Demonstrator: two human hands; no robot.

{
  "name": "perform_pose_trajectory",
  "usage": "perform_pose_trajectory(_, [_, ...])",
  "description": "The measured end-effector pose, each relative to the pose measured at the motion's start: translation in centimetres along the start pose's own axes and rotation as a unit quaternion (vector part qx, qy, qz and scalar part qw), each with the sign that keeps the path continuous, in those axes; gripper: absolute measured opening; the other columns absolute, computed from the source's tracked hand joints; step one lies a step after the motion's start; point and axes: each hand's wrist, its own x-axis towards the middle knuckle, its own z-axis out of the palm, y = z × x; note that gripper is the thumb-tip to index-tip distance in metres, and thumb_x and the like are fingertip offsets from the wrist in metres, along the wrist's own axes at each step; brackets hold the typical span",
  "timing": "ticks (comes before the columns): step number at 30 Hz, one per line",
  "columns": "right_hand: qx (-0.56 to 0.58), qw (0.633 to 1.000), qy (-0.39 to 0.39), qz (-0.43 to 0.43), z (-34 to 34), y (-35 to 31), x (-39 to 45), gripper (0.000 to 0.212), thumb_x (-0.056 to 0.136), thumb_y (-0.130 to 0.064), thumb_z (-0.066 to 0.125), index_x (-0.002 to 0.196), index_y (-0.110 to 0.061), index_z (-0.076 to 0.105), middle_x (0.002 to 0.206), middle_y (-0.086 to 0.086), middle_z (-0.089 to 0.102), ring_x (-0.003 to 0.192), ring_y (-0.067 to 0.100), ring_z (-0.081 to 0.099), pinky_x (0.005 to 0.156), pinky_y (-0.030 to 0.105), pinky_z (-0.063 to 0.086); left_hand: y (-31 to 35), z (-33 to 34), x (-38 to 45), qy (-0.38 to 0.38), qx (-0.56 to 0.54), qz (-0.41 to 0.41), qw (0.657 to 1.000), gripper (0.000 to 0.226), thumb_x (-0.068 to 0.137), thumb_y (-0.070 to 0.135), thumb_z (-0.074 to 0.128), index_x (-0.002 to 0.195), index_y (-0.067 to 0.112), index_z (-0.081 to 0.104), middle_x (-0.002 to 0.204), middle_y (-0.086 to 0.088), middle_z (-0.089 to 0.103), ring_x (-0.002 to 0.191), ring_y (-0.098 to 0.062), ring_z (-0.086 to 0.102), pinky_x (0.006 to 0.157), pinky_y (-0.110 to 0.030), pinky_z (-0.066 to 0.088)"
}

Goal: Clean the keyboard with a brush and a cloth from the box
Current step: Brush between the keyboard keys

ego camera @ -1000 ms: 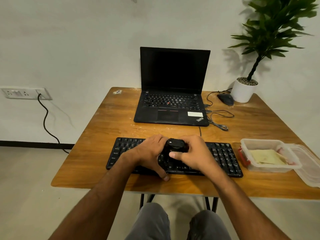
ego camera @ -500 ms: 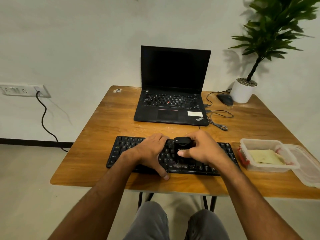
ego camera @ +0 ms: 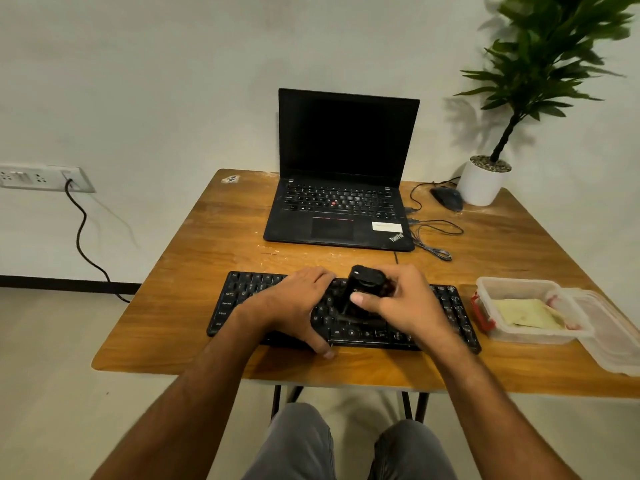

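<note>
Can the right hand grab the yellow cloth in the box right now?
Probably not yet: the right hand grips the brush. The box is open beside it, so the cloth lies uncovered.

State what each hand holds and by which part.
Right hand grips the black brush around its upper body, bristles down on the keyboard. Left hand holds nothing, resting on the keyboard.

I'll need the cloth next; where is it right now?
In the head view, the yellow cloth lies inside the open plastic box on the table's right side, just right of the keyboard.
</note>
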Motion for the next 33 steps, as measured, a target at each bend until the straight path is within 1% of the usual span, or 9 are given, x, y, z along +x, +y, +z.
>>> perform_pose_trajectory(3, [-0.018, 0.999, -0.036, -0.029, 1.3, 0.4, -0.3, 0.022, 0.076, -0.019, 0.087, 0.091, -0.028, 0.073, 0.085, -0.008, 0.074, 0.081, 0.003, 0.068, 0.071, 0.021, 0.052, 0.1, 0.1, -0.9, 0.021, 0.010, 0.018, 1.000, 0.129, 0.064, 0.077, 0.083, 0.162, 0.024, 0.019, 0.161, 0.007, 0.028, 0.145, -0.014, 0.027, 0.127, -0.036, 0.022])
perform_pose_trajectory(7, [-0.104, 0.994, -0.039, -0.006, -0.5, 0.7, -0.2, 0.026, 0.075, -0.025, 0.087, 0.099, -0.024, 0.075, 0.090, -0.008, 0.074, 0.088, 0.009, 0.068, 0.081, 0.035, 0.057, 0.2, 0.1, -1.5, 0.028, 0.042, 0.021, 0.999, 0.131, 0.069, 0.081, 0.076, 0.165, 0.020, 0.011, 0.167, 0.003, 0.023, 0.151, -0.016, 0.024, 0.129, -0.034, 0.015])
perform_pose_trajectory(12, [-0.030, 0.999, -0.017, -0.038, 0.0, -0.2, -0.3, 0.024, 0.076, -0.019, 0.087, 0.093, -0.030, 0.073, 0.087, -0.011, 0.074, 0.083, 0.000, 0.068, 0.070, 0.015, 0.050, 0.4, -0.3, -1.6, 0.039, 0.026, 0.037, 0.998, 0.122, 0.070, 0.079, 0.077, 0.162, 0.023, 0.020, 0.162, 0.004, 0.032, 0.147, -0.015, 0.030, 0.128, -0.037, 0.020])
perform_pose_trajectory(15, [-0.032, 0.997, -0.046, -0.051, 1.8, 0.1, -0.6, 0.023, 0.076, -0.020, 0.087, 0.096, -0.023, 0.075, 0.087, -0.008, 0.075, 0.082, 0.004, 0.068, 0.071, 0.019, 0.052, 0.4, -0.2, -1.7, 0.041, 0.027, 0.049, 0.998, 0.118, 0.069, 0.081, 0.075, 0.160, 0.026, 0.024, 0.159, 0.007, 0.036, 0.145, -0.013, 0.032, 0.127, -0.040, 0.024])
perform_pose_trajectory(18, [-0.086, 0.994, -0.062, -0.025, 0.6, 0.2, -0.8, 0.025, 0.077, -0.021, 0.086, 0.099, -0.024, 0.074, 0.090, -0.008, 0.073, 0.087, 0.006, 0.066, 0.076, 0.024, 0.053, 0.5, -0.1, -1.7, 0.024, 0.041, 0.031, 0.998, 0.124, 0.072, 0.078, 0.076, 0.164, 0.021, 0.015, 0.165, 0.003, 0.027, 0.149, -0.015, 0.026, 0.129, -0.034, 0.016])
perform_pose_trajectory(22, [-0.137, 0.989, -0.056, -0.011, -1.1, 0.2, -0.8, 0.027, 0.075, -0.025, 0.087, 0.099, -0.024, 0.075, 0.092, -0.010, 0.073, 0.091, 0.006, 0.066, 0.081, 0.032, 0.056, 0.3, 0.1, -1.5, 0.017, 0.041, 0.019, 0.999, 0.130, 0.070, 0.082, 0.075, 0.165, 0.020, 0.011, 0.168, 0.003, 0.022, 0.152, -0.016, 0.022, 0.130, -0.039, 0.016])
perform_pose_trajectory(27, [-0.056, 0.995, -0.061, -0.055, 1.6, -0.7, -0.7, 0.023, 0.076, -0.020, 0.087, 0.091, -0.029, 0.073, 0.084, -0.011, 0.073, 0.078, -0.004, 0.065, 0.069, 0.019, 0.050, -0.1, 0.2, -1.0, 0.029, 0.016, 0.027, 0.999, 0.122, 0.062, 0.087, 0.073, 0.159, 0.029, 0.025, 0.157, 0.010, 0.036, 0.144, -0.012, 0.032, 0.126, -0.041, 0.026])
perform_pose_trajectory(31, [-0.108, 0.989, -0.098, -0.009, 0.4, 0.1, -0.9, 0.026, 0.075, -0.020, 0.087, 0.098, -0.024, 0.075, 0.091, -0.008, 0.074, 0.090, 0.006, 0.067, 0.085, 0.034, 0.056, -0.1, 0.3, -1.0, 0.012, 0.035, 0.012, 0.999, 0.130, 0.066, 0.083, 0.076, 0.163, 0.022, 0.015, 0.165, 0.004, 0.027, 0.150, -0.015, 0.026, 0.129, -0.040, 0.019])
perform_pose_trajectory(33, [-0.116, 0.989, -0.088, -0.002, -1.0, 0.3, -1.1, 0.025, 0.075, -0.021, 0.087, 0.097, -0.024, 0.075, 0.091, -0.008, 0.075, 0.090, 0.007, 0.068, 0.084, 0.035, 0.057, -0.1, 0.3, -1.0, 0.017, 0.037, 0.011, 0.999, 0.131, 0.066, 0.082, 0.077, 0.163, 0.022, 0.014, 0.167, 0.004, 0.025, 0.151, -0.016, 0.024, 0.129, -0.039, 0.017])
